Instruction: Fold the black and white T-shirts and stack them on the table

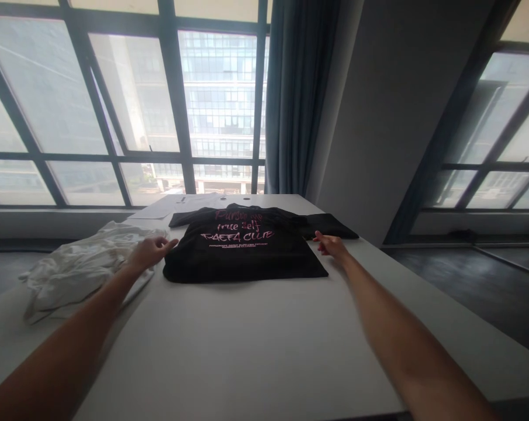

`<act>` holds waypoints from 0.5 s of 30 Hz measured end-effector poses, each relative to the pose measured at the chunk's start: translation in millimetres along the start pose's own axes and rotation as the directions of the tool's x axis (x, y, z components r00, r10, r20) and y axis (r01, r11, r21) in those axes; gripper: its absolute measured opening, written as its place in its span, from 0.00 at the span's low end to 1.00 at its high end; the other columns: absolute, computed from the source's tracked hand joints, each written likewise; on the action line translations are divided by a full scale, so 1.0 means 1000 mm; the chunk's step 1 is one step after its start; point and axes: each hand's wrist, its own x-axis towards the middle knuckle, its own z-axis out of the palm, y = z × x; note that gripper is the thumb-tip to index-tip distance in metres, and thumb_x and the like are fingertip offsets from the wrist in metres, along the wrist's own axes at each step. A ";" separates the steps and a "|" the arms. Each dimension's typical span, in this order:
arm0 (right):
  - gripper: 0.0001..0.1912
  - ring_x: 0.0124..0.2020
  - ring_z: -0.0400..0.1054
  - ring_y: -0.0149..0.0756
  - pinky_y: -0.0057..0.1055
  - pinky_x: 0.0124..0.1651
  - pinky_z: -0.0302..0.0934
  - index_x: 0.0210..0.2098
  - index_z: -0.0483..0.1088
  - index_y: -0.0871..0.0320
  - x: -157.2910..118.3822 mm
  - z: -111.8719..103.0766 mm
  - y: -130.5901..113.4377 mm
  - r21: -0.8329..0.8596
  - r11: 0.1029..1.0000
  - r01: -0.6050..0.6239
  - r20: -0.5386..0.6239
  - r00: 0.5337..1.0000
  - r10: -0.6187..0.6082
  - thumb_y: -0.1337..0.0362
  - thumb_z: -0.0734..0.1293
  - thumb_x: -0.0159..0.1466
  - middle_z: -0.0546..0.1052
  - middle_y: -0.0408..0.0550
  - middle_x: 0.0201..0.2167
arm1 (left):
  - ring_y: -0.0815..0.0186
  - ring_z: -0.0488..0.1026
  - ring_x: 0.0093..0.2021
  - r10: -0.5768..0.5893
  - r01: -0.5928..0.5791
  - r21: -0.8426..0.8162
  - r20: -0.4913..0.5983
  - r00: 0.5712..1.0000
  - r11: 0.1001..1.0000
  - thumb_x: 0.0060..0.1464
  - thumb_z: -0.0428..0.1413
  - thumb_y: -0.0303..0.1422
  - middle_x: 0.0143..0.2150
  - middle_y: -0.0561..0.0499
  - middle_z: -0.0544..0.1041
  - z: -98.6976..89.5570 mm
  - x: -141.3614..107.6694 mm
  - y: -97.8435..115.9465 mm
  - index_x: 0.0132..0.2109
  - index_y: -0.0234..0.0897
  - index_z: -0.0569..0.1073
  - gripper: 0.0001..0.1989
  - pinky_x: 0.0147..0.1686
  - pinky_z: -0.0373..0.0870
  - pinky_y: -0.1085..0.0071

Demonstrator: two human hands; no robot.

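Observation:
A black T-shirt (246, 260) with pink lettering lies folded on the white table (246, 339), printed side up, its straight folded edge towards me. My left hand (149, 252) is at the shirt's left edge, thumb and fingers closed on the cloth there. Just off the opposite edge is my right hand (333, 245). Its fingers are bent but a little apart, and no cloth shows between them. More black folded cloth (332, 225) sticks out behind the shirt on the right.
A crumpled heap of white cloth (80, 272) lies on the left of the table, under and beside my left forearm. White sheets (159, 206) lie at the far left end. Beyond the table are windows, a grey-blue curtain (294, 105) and a pillar (373, 117).

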 end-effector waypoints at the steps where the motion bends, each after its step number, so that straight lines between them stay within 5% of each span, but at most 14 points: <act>1: 0.29 0.20 0.65 0.28 0.25 0.22 0.56 0.35 0.75 0.62 0.001 0.003 0.002 -0.047 0.999 -0.002 -0.006 1.000 0.002 0.39 0.70 0.56 0.74 0.47 0.23 | 0.57 0.76 0.34 0.000 -0.003 0.051 0.078 0.997 0.999 0.48 0.51 0.60 0.29 0.47 0.79 0.005 0.000 0.000 0.34 0.37 0.78 0.29 0.36 0.68 0.68; 4: 0.24 0.24 0.68 0.29 0.25 0.24 0.57 0.39 0.75 0.61 0.003 0.010 0.007 -0.145 0.988 0.043 0.052 0.998 -0.036 0.46 0.73 0.56 0.78 0.51 0.34 | 0.52 0.77 0.43 0.006 -0.033 0.135 0.197 0.980 0.990 0.45 0.57 0.56 0.39 0.43 0.80 0.021 -0.002 0.007 0.46 0.36 0.77 0.30 0.42 0.69 0.66; 8: 0.24 0.27 0.68 0.30 0.25 0.29 0.60 0.45 0.75 0.60 0.009 0.017 0.011 -0.250 0.958 0.143 0.079 0.989 -0.127 0.59 0.77 0.50 0.76 0.46 0.31 | 0.54 0.76 0.43 -0.049 0.020 0.125 0.234 0.971 0.992 0.43 0.62 0.46 0.43 0.42 0.78 0.032 -0.003 0.016 0.56 0.35 0.72 0.33 0.40 0.71 0.68; 15: 0.22 0.24 0.64 0.29 0.26 0.29 0.59 0.44 0.76 0.60 0.010 0.016 0.007 -0.167 0.970 0.176 0.118 0.980 -0.158 0.64 0.74 0.49 0.71 0.39 0.21 | 0.64 0.71 0.25 -0.226 0.318 -0.138 0.452 0.863 0.938 0.39 0.65 0.49 0.31 0.48 0.74 -0.001 -0.005 0.012 0.58 0.34 0.70 0.41 0.18 0.64 0.74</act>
